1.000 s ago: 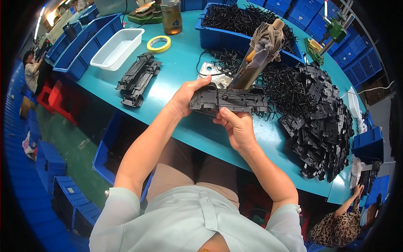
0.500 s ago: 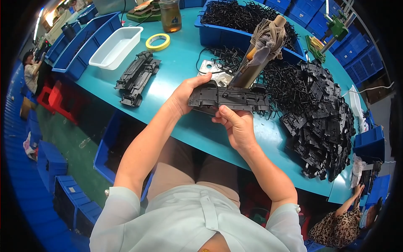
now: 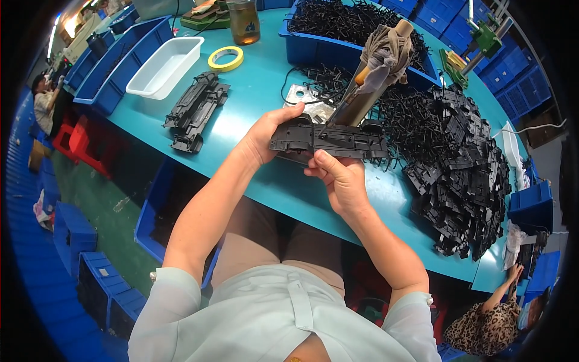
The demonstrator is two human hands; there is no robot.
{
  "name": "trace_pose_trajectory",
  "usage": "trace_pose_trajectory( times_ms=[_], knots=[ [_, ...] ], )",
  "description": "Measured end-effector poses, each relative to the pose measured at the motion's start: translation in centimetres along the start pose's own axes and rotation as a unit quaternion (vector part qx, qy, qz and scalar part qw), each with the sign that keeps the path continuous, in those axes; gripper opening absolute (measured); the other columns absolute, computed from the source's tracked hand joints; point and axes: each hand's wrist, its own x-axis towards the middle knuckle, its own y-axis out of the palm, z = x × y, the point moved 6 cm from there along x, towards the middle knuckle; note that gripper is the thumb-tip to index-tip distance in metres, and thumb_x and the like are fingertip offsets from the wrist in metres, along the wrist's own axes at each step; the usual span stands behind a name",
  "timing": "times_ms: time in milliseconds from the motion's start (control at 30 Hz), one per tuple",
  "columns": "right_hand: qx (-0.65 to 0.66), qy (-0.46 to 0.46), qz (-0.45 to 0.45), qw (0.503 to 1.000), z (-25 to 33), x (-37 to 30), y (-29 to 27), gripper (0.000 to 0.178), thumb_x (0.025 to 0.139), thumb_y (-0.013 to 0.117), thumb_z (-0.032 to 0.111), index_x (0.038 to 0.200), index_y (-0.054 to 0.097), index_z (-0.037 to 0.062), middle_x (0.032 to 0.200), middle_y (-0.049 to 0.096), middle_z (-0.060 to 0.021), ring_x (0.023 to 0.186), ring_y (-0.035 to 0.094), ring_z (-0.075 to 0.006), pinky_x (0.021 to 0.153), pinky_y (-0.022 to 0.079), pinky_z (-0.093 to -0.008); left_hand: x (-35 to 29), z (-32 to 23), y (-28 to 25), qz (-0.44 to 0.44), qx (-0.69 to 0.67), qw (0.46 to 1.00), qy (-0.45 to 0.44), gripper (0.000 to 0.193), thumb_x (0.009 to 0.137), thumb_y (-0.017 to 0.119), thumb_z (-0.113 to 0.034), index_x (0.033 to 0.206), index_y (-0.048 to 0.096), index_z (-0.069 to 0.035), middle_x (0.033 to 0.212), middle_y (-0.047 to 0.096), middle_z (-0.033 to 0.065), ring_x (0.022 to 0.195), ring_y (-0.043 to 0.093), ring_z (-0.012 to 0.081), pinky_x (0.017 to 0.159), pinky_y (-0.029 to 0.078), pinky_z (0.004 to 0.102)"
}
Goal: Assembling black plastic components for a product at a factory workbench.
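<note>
Between my two hands a black plastic toy-car chassis (image 3: 353,142) is held level above the near side of the bench. My left hand (image 3: 264,136) is closed on its left end, thumb along the top edge. Below its middle, my right hand (image 3: 342,180) pinches the lower edge with the thumb in front. A slanted tool like a soldering iron (image 3: 362,76), orange at its handle, is tied with cloth (image 3: 386,55) to a post. Its thin tip comes down at the chassis; whether it touches, I cannot tell. Behind lies a metal plate (image 3: 300,95).
On the teal bench (image 3: 256,181) are another black chassis (image 3: 196,111), a white tray (image 3: 166,66), yellow tape (image 3: 225,59) and a jug of brown liquid (image 3: 243,24). A blue bin (image 3: 319,53) of small black parts stands behind; a chassis heap (image 3: 461,187) lies right. Co-workers sit either side.
</note>
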Motion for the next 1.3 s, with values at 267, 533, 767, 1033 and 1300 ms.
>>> trace_pose_trajectory(
  times_ms=[267,533,767,1033,1300],
  knots=[
    [0.005,0.004,-0.001,1.0,0.2,-0.1,0.2,0.019,0.082,0.068,0.008,0.098,0.06,0.0018,0.089,0.064,-0.0082,0.075,0.063,-0.0146,0.068,0.056,-0.0326,-0.2,-0.1,-0.1,0.003,0.018,1.0,-0.008,0.04,0.091,0.053,-0.039,0.104,0.059,-0.001,0.09,0.066,0.0095,0.072,0.065,0.0156,0.061,0.052,0.0272],
    [0.005,0.009,-0.005,1.0,0.4,-0.1,0.4,0.018,0.083,0.067,0.007,0.098,0.06,0.0016,0.088,0.065,-0.0084,0.075,0.063,-0.0145,0.067,0.056,-0.0319,0.1,0.1,-0.4,0.001,0.017,1.0,-0.005,0.04,0.091,0.054,-0.039,0.103,0.059,-0.001,0.089,0.066,0.0097,0.071,0.065,0.0162,0.059,0.053,0.0276],
    [0.007,0.01,-0.005,1.0,0.1,-0.1,0.3,0.018,0.083,0.067,0.007,0.099,0.061,0.0017,0.09,0.065,-0.0095,0.075,0.063,-0.0141,0.067,0.056,-0.0316,0.2,0.0,-0.3,0.004,0.007,1.0,-0.007,0.04,0.091,0.054,-0.038,0.104,0.059,0.0,0.09,0.066,0.0115,0.073,0.066,0.0176,0.063,0.054,0.0294],
    [0.011,0.002,-0.007,1.0,-0.1,-0.1,0.2,0.019,0.084,0.067,0.008,0.101,0.06,0.0019,0.091,0.065,-0.0097,0.076,0.062,-0.0145,0.067,0.056,-0.032,0.3,0.0,0.0,0.003,-0.004,1.0,-0.004,0.04,0.091,0.052,-0.037,0.106,0.058,-0.001,0.092,0.066,0.0115,0.075,0.066,0.0189,0.066,0.056,0.0329],
    [0.056,0.019,-0.004,0.998,-0.5,-0.5,-0.2,0.02,0.087,0.064,0.012,0.101,0.061,-0.0002,0.093,0.065,-0.0105,0.081,0.064,-0.0192,0.071,0.055,-0.0339,0.8,0.2,-0.4,0.005,0.0,1.0,-0.025,0.043,0.091,0.053,-0.038,0.109,0.057,0.0,0.097,0.066,0.0132,0.079,0.067,0.021,0.07,0.057,0.0346]
  ],
)
